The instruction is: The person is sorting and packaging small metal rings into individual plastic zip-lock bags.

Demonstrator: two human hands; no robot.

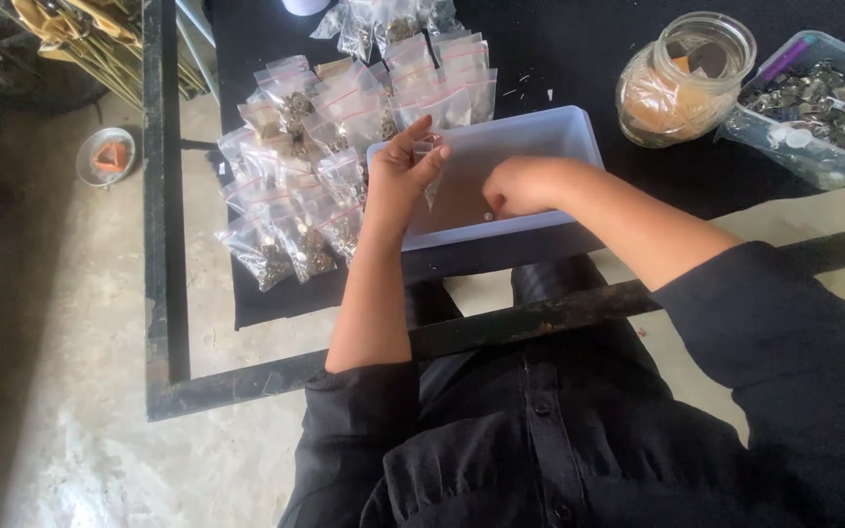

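Black cloth (579,68) covers the table inside a dark metal frame (160,196), with bare concrete floor beneath. At the near edge sits a pale plastic tray (540,132), its long side running left to right across the person's lap. The left hand (405,171) is raised over the tray's left end, thumb and fingers pinching a small clear bag (429,166) that hangs mouth upward. The right hand (520,186) is down inside the tray, fingers curled together at the tray floor; what they pinch, if anything, cannot be told, though a tiny metal piece (487,215) lies just beside them. So the bag is up and to the left of the right hand, close by. Left of the tray lies a heap of filled bags (295,186). To the right stand a glass jar (685,78) and a clear tub of metal parts (819,108).
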